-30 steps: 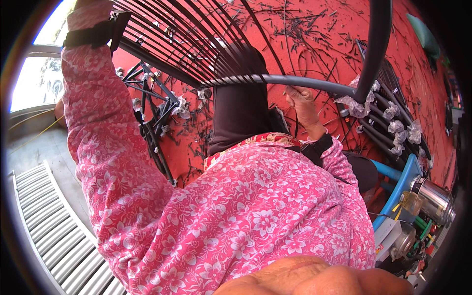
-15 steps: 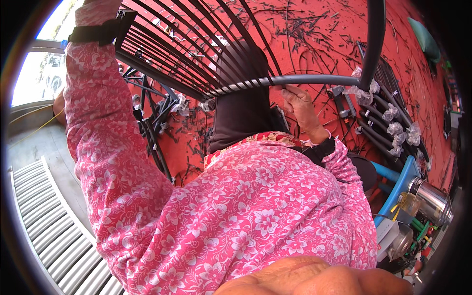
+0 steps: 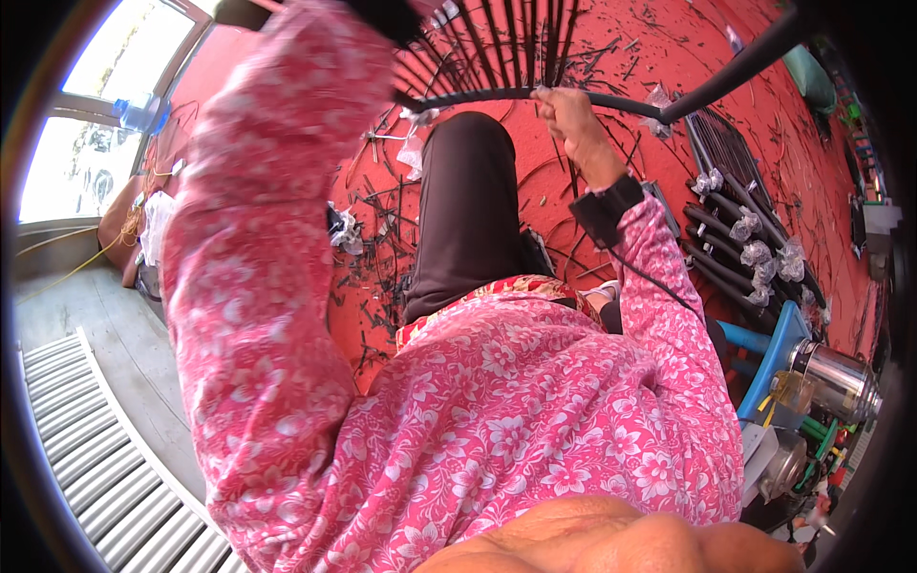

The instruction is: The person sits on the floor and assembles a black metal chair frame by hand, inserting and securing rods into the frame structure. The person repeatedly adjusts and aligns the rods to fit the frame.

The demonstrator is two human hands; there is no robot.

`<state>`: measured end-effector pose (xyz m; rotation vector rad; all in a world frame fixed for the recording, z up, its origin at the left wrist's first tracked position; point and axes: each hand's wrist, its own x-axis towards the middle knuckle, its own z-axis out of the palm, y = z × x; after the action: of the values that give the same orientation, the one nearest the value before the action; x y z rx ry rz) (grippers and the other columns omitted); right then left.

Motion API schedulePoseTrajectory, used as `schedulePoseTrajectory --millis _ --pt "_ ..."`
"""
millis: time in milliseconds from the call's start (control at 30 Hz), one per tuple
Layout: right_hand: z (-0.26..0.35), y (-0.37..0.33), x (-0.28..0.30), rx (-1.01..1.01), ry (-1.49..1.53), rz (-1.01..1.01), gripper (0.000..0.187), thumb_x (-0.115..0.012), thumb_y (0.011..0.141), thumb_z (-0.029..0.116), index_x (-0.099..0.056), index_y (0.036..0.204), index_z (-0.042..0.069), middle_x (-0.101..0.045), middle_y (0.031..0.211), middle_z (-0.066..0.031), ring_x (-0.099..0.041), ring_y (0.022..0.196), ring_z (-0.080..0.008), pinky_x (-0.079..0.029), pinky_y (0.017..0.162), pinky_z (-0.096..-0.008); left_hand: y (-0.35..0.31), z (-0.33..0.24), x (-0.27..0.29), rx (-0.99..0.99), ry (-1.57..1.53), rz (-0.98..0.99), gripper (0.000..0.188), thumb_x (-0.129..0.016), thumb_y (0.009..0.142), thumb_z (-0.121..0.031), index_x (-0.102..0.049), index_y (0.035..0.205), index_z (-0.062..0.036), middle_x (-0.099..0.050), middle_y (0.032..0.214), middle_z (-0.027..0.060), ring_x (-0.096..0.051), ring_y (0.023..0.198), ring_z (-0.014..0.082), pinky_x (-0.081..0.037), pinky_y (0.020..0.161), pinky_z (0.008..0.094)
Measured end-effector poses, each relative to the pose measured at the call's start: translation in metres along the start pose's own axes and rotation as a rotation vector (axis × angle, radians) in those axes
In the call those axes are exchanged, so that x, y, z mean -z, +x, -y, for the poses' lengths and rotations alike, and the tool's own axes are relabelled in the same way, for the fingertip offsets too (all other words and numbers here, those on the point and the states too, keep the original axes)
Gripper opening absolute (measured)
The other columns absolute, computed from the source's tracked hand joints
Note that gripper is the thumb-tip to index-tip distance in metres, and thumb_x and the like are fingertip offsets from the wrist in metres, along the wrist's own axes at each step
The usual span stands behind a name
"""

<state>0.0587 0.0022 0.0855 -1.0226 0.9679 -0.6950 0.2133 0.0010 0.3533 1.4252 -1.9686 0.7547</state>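
Note:
A dark tubular frame [image 3: 626, 101] with several black strips [image 3: 497, 48] fanning across it fills the top of the view. My right hand [image 3: 581, 134] is closed at its near bar, with thumb and fingers pressed together there; whether a strip is also pinched is hard to tell. Below those fingers a thin dark strand hangs. My left arm [image 3: 272, 181], in a pink flowered sleeve, reaches up to the top edge and is smeared by motion. The left hand itself lies outside the picture. A black band [image 3: 611, 205] with a cable sits on my right wrist.
Black strip scraps [image 3: 611, 57] litter the red floor. Dark tubes with plastic-wrapped ends [image 3: 755, 253] lie stacked at right, near a blue stool [image 3: 772, 368] and a steel flask [image 3: 836, 377]. A white slatted rack [image 3: 105, 430] is at lower left.
The frame has tilted and shifted up, away from me. My right hand has moved up with its near bar. My left arm has swung right.

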Motion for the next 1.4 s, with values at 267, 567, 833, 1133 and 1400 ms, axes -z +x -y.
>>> schedulePoseTrajectory --millis 267,567,833,1133,1400 --pt "-0.012 -0.037 0.053 -0.192 -0.149 -0.086 0.019 -0.067 0.090 0.016 -0.057 0.075 0.011 -0.051 0.060 0.0037 -0.035 0.041 -0.0042 -0.023 0.038 -0.0225 -0.154 -0.065 -0.216 0.074 -0.343 0.351 0.036 -0.073 0.085 -0.040 -0.063 0.098 -0.0084 -0.069 0.097 0.0143 -0.069 0.097 0.0319 -0.054 0.077 0.0441" --pt "0.037 -0.129 0.114 -0.188 -0.019 -0.061 0.018 -0.061 0.096 0.017 -0.065 0.103 0.001 -0.046 0.062 0.0087 -0.031 0.044 0.0017 -0.022 0.039 -0.0166 -0.186 -0.130 -0.264 -0.040 -0.927 0.755 0.068 -0.088 0.071 -0.032 -0.057 0.122 -0.0019 -0.070 0.106 0.0202 -0.069 0.100 0.0358 -0.054 0.085 0.0416" --pt "0.088 -0.161 0.109 -0.145 -0.040 0.028 0.024 -0.058 0.099 0.017 -0.061 0.111 -0.003 -0.041 0.059 0.0092 -0.029 0.041 0.0018 -0.022 0.038 -0.0157 -0.197 -0.124 -0.247 -0.076 -1.142 0.840 0.060 -0.089 0.068 -0.015 -0.057 0.117 -0.0017 -0.069 0.103 0.0144 -0.069 0.094 0.0292 -0.054 0.082 0.0371" --pt "0.101 -0.151 0.110 -0.136 -0.007 0.003 0.028 -0.060 0.098 0.017 -0.061 0.117 -0.004 -0.040 0.060 0.0101 -0.028 0.041 0.0015 -0.022 0.038 -0.0164 -0.212 -0.132 -0.221 -0.108 -1.055 0.740 0.047 -0.088 0.070 -0.027 -0.062 0.102 -0.0037 -0.067 0.087 0.0104 -0.067 0.081 0.0276 -0.052 0.073 0.0386" --pt "0.209 -0.195 0.137 -0.009 -0.332 0.238 0.026 -0.066 0.093 0.014 -0.065 0.114 -0.001 -0.062 0.076 0.0006 -0.053 0.059 -0.0069 -0.044 0.054 -0.0215 -0.218 -0.135 -0.224 -0.074 -0.946 0.682 0.046 -0.085 0.070 -0.040 -0.068 0.098 -0.0059 -0.071 0.085 0.0108 -0.070 0.080 0.0303 -0.054 0.073 0.0407"
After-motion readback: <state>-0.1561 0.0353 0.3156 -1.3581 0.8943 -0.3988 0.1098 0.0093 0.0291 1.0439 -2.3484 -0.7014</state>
